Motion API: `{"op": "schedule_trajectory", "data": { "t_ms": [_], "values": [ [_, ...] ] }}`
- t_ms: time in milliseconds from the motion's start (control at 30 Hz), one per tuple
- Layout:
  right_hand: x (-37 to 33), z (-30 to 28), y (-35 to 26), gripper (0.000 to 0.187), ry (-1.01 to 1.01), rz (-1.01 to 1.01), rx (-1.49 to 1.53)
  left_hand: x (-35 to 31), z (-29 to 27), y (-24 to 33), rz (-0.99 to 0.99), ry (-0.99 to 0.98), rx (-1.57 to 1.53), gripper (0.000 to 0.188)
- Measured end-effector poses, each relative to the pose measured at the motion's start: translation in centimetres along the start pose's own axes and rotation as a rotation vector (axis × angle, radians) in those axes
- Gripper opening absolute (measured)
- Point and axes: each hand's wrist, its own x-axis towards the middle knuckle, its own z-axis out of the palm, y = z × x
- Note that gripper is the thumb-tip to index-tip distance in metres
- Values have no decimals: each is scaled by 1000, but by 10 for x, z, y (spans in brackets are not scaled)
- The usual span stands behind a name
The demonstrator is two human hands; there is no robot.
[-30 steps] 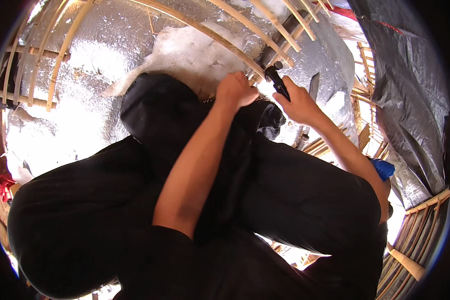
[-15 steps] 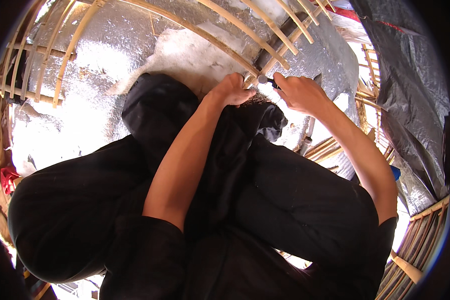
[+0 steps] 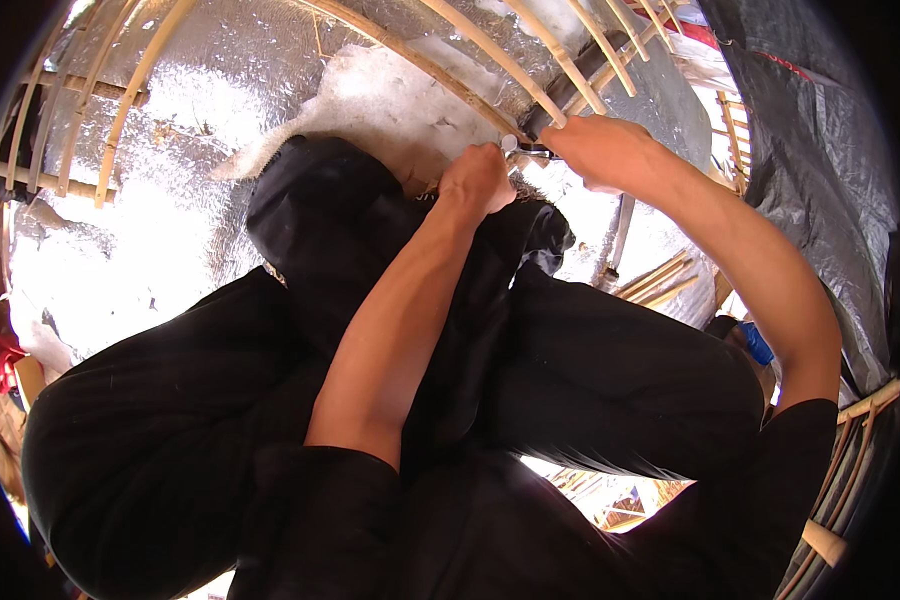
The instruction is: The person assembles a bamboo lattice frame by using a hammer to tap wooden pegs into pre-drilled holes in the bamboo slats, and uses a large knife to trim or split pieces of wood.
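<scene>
My right hand (image 3: 602,152) is wrapped round the handle of a small hammer (image 3: 511,144), whose shiny metal head shows to the left of the fist. Close by on the left, my left hand (image 3: 478,181) is closed, its fingers curled at the near end of a bamboo frame (image 3: 470,97). What the left fingers hold is hidden. The hammer's head lies right by the left hand and the joint of the bamboo strips. My dark-clad legs (image 3: 620,370) are folded below, with dark cloth between them under the hands.
A whitish worn sack (image 3: 400,100) lies on the silvery ground sheet (image 3: 170,240) ahead. More bamboo slats (image 3: 130,90) stand at the far left. Grey plastic sheeting (image 3: 810,170) hangs at the right. Split bamboo sticks (image 3: 660,277) lie beyond my right knee.
My right hand has turned and shifted slightly, with its back now over the handle. The left hand has moved a little right and closed more tightly. The view has shifted slightly.
</scene>
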Motion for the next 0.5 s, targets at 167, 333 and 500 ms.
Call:
{"op": "schedule_trajectory", "data": {
  "t_ms": [167,333,500],
  "values": [
    [-1,5,1,30,-24,0,28,-8,-7,9,-45,4,-35,32],
    [-21,3,5,51,-18,16,118,-11,-14,9,-60,-4,-35,35],
    [-13,15,25,52,52,-90,-12,-11,-14,0,120,35,11,40]
  ]
}}
